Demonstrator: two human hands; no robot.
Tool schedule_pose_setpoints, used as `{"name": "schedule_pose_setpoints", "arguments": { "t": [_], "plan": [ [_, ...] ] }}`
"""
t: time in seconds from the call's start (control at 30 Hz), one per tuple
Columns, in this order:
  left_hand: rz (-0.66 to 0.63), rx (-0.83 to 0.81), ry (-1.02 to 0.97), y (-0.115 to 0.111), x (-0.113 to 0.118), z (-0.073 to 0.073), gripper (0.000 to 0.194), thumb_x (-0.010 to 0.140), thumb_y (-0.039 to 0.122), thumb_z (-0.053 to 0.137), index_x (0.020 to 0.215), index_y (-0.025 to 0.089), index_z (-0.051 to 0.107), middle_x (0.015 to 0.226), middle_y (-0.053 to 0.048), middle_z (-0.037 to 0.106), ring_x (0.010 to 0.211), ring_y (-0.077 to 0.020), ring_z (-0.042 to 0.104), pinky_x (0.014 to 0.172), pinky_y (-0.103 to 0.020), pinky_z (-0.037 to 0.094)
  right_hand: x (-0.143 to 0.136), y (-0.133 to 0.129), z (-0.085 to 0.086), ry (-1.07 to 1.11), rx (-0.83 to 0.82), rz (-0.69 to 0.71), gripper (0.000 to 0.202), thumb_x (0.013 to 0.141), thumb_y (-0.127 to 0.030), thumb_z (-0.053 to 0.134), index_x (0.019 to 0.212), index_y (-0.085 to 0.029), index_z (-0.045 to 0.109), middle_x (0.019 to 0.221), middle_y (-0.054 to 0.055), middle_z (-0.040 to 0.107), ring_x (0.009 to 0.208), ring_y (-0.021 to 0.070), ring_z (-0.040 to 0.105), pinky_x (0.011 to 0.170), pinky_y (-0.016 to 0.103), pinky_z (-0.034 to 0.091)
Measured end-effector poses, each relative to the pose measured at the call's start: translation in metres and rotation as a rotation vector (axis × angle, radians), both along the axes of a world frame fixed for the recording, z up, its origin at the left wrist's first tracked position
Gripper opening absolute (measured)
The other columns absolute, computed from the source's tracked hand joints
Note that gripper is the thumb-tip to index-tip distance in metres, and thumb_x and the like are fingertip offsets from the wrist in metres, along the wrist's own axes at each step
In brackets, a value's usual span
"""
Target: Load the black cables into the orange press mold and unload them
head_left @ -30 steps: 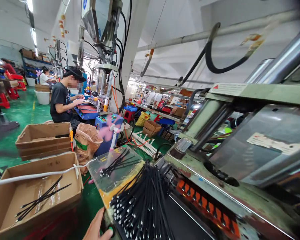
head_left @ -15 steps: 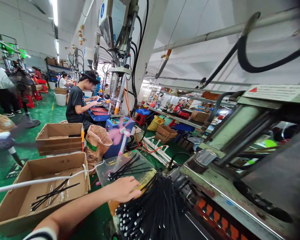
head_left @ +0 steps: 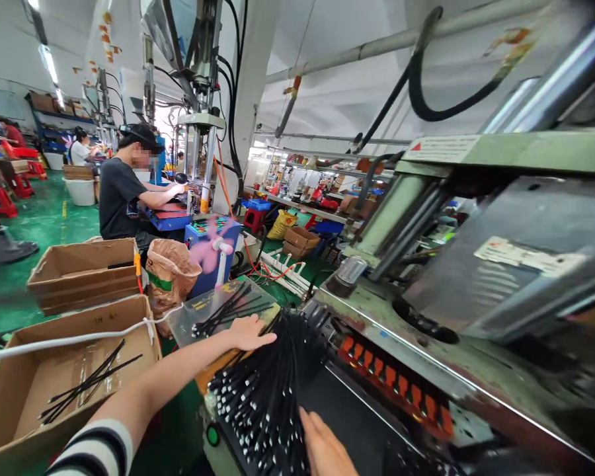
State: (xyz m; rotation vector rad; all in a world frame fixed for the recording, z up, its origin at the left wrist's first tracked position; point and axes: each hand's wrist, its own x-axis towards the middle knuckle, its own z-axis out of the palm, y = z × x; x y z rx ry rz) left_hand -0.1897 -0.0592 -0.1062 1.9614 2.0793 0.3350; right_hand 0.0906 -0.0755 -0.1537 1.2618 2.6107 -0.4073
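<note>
A thick pile of black cables with pale tips (head_left: 265,396) lies on the machine's dark front surface. My left hand (head_left: 248,332) rests over the pile's upper left edge, thumb spread from the other fingers, with nothing seen in its grasp. At the bottom, my right hand (head_left: 324,444) touches the right side of the pile; its fingertips are partly hidden, so its grip is unclear. More black cables (head_left: 231,307) lie on a clear sheet (head_left: 183,324) beyond my left hand.
A green press (head_left: 377,297) with an orange slotted strip (head_left: 394,385) fills the right. Cardboard boxes (head_left: 17,413) stand at left, crossed by a white hose (head_left: 104,335). A small pink fan (head_left: 222,248) stands ahead; a person (head_left: 123,188) sits beyond at another machine.
The view has turned right and the scene has shifted left. My right hand has come into view beside the pile. My left hand stays near the pile's upper edge.
</note>
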Motion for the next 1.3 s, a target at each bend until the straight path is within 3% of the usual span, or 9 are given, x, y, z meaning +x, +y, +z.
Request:
{"name": "schedule_pose_setpoints", "arguments": {
  "t": [0.1,0.2,0.3,0.43,0.5,0.8,1.03,1.2,1.3],
  "plan": [
    [-0.012,0.064,0.002,0.0,-0.009,-0.006,0.062,0.092,0.063,0.021,0.12,0.024,0.06,0.117,-0.009,0.063,0.106,-0.0274,0.061,0.089,-0.038,0.047,-0.022,-0.029,0.015,0.024,-0.056,0.048,0.064,0.081,-0.001,0.034,0.145,-0.003,0.035,0.147,0.021,0.037,0.136,0.0261,0.036,0.113,0.034,0.028],
    [-0.014,0.121,-0.006,0.002,-0.015,-0.01,0.054,0.097,0.049,0.019,0.111,0.025,0.065,0.114,-0.006,0.066,0.107,-0.0227,0.06,0.09,-0.032,0.045,-0.026,-0.037,0.028,0.158,-0.076,0.105,0.063,0.082,-0.001,0.033,0.145,-0.006,0.038,0.145,0.019,0.042,0.134,0.0258,0.04,0.111,0.034,0.03],
    [-0.018,0.168,-0.021,0.004,-0.017,-0.011,0.048,0.095,0.048,0.028,0.105,0.023,0.067,0.109,-0.006,0.069,0.103,-0.022,0.061,0.089,-0.031,0.044,-0.021,-0.036,0.037,0.279,-0.108,0.132,0.057,0.086,-0.004,0.033,0.143,-0.01,0.042,0.14,0.018,0.049,0.131,0.0249,0.043,0.11,0.035,0.032],
    [-0.002,0.217,-0.025,0.006,-0.018,-0.015,0.046,0.094,0.05,0.031,0.102,0.022,0.067,0.103,-0.006,0.069,0.098,-0.0224,0.062,0.086,-0.031,0.044,-0.021,-0.036,0.046,0.283,-0.091,0.172,0.05,0.089,-0.004,0.033,0.137,-0.001,0.045,0.132,0.024,0.052,0.126,0.0271,0.049,0.105,0.034,0.037],
    [0.008,0.227,-0.019,0.006,-0.019,-0.016,0.046,0.094,0.051,0.032,0.1,0.021,0.067,0.1,-0.007,0.069,0.095,-0.0222,0.062,0.084,-0.03,0.044,-0.022,-0.036,0.049,0.285,-0.082,0.182,0.044,0.09,-0.005,0.034,0.131,-0.003,0.051,0.123,0.023,0.057,0.118,0.0273,0.055,0.099,0.034,0.041],
    [0.052,0.232,0.019,0.001,-0.021,-0.013,0.047,0.094,0.052,0.031,0.101,0.021,0.065,0.095,-0.006,0.069,0.091,-0.0205,0.061,0.084,-0.029,0.042,-0.021,-0.028,0.04,0.475,-0.044,0.156,0.014,0.084,-0.009,0.051,0.093,-0.014,0.061,0.097,0.01,0.063,0.093,0.0219,0.06,0.082,0.027,0.044],
    [0.084,0.22,0.012,0.0,-0.019,-0.008,0.043,0.093,0.051,0.033,0.098,0.021,0.064,0.091,-0.005,0.068,0.088,-0.0211,0.061,0.083,-0.03,0.042,-0.023,-0.033,0.041,0.461,-0.007,0.121,0.02,0.085,-0.008,0.048,0.098,-0.013,0.062,0.1,0.011,0.064,0.096,0.0209,0.061,0.085,0.027,0.044],
    [0.072,0.191,0.031,0.001,-0.021,-0.004,0.044,0.094,0.05,0.029,0.099,0.022,0.062,0.096,-0.005,0.068,0.093,-0.0214,0.061,0.086,-0.03,0.042,-0.019,-0.014,0.05,0.48,-0.065,0.143,0.031,0.088,-0.009,0.044,0.108,-0.017,0.067,0.108,0.008,0.068,0.105,0.0195,0.061,0.091,0.027,0.042],
    [0.042,0.182,0.066,0.005,-0.025,-0.004,0.046,0.096,0.047,0.022,0.097,0.021,0.06,0.098,-0.006,0.067,0.095,-0.0221,0.06,0.086,-0.031,0.041,-0.013,0.014,0.058,0.493,-0.106,0.083,0.024,0.083,-0.014,0.054,0.095,-0.022,0.073,0.097,0.002,0.073,0.095,0.019,0.065,0.085,0.025,0.044]
  ]
}}
